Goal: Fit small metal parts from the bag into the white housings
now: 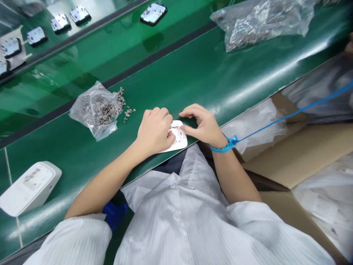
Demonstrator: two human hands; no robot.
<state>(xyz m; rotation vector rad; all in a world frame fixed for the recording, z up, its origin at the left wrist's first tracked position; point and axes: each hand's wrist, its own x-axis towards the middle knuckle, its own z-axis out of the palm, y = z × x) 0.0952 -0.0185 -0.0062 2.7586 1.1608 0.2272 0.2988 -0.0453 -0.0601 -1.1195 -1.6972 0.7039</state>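
Note:
A white plastic housing [179, 138] with rounded corners lies on the green bench at its front edge, its recessed inner face up. My left hand [157, 130] is closed over the left part of this housing, fingers curled and thumb on its face, hiding much of it. At the right end is my right hand [202, 125], thumb and fingers apart; its thumb tip is over or touching the housing. I see nothing between those fingers. To the left, small metal pieces [120, 99] spill from a clear plastic bag [93, 106].
A white device [30, 187] lies at the left. Several dark-edged modules [153, 14] rest along the back. A large clear bag [264, 22] of metal parts is at back right. From my right wristband [224, 145] a blue cord [295, 114] stretches over cardboard boxes [303, 154].

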